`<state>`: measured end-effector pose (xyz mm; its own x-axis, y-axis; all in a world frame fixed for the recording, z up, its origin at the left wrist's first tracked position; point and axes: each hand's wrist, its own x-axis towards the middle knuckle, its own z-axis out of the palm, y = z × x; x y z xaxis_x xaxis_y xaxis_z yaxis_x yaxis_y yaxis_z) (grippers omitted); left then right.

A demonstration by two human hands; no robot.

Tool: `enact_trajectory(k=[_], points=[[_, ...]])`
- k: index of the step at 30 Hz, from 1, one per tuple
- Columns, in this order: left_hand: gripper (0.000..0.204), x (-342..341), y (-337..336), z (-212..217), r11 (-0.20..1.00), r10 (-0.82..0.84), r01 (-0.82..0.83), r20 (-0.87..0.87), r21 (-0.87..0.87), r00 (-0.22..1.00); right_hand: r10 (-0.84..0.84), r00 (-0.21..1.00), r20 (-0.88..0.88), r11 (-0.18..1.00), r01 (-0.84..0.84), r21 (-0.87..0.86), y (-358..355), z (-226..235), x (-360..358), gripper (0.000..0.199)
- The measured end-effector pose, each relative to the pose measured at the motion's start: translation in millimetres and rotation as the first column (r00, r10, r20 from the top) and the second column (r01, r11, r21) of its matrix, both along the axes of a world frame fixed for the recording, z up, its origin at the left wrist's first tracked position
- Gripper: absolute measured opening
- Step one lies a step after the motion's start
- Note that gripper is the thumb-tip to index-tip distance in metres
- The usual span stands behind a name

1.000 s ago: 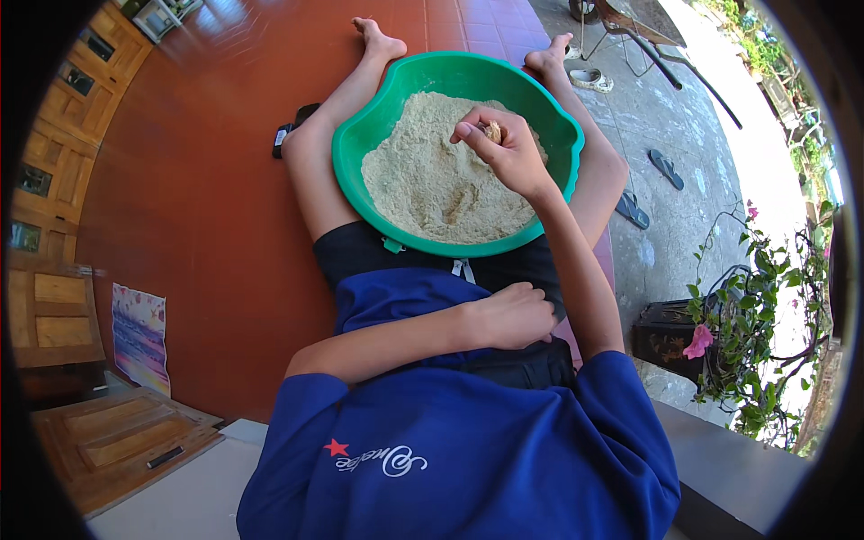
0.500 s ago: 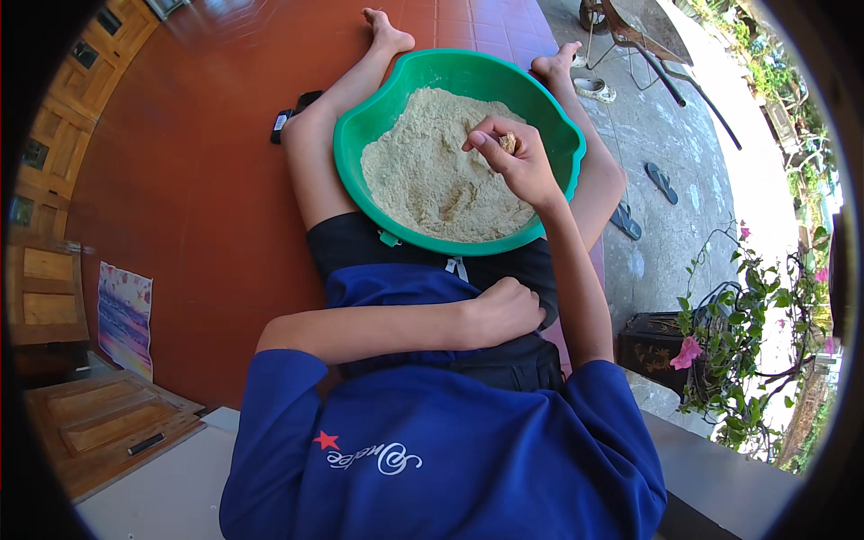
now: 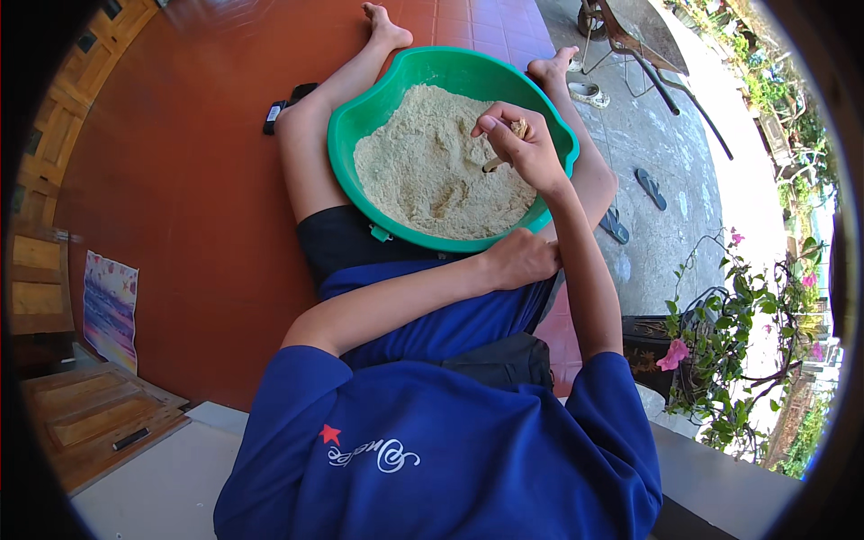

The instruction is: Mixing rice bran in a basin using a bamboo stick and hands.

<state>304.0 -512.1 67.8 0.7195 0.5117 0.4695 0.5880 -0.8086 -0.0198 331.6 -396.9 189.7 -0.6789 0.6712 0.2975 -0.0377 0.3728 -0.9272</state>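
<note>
A large green basin (image 3: 360,117) rests between my outstretched legs, filled with pale tan meal (image 3: 423,171). My right hand (image 3: 522,148) hovers over the right side of the basin, fingers pinched on a small lump of the meal (image 3: 518,129). My left hand (image 3: 517,259) lies across my lap just below the basin's near rim, fingers curled, touching my blue shirt and holding nothing I can see.
I sit on a red tiled floor (image 3: 180,180). A dark phone-like object (image 3: 286,106) lies by my left knee. Sandals (image 3: 650,187) lie on the grey pavement to the right. A potted plant with pink flowers (image 3: 711,342) stands at right. Wooden panels (image 3: 90,414) lie at lower left.
My right hand has lifted slightly from the meal and turned, still pinching a lump. The view has shifted a little. My left hand has stayed on my lap.
</note>
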Motion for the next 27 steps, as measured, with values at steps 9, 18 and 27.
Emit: enact_trajectory(k=[9, 18, 27], points=[[0.009, -30, -21, 34, 1.000, -0.025, 0.028, 0.299, -0.005, 0.954, -0.059, 0.994, -0.094, 0.997, 0.054, -0.055, 15, -4, 9, 0.033], [0.013, -187, 1, 75, 0.807, 0.589, -0.360, 0.591, -0.468, 0.552, -0.728, 0.644, -0.235, 0.604, 0.765, 0.225, 30, -39, 23, 0.020], [0.066, -130, 101, 77, 0.948, 0.143, 0.135, 0.764, -0.289, 0.629, -0.402, 0.808, -0.430, 0.910, 0.404, -0.091, 25, -62, -28, 0.042]])
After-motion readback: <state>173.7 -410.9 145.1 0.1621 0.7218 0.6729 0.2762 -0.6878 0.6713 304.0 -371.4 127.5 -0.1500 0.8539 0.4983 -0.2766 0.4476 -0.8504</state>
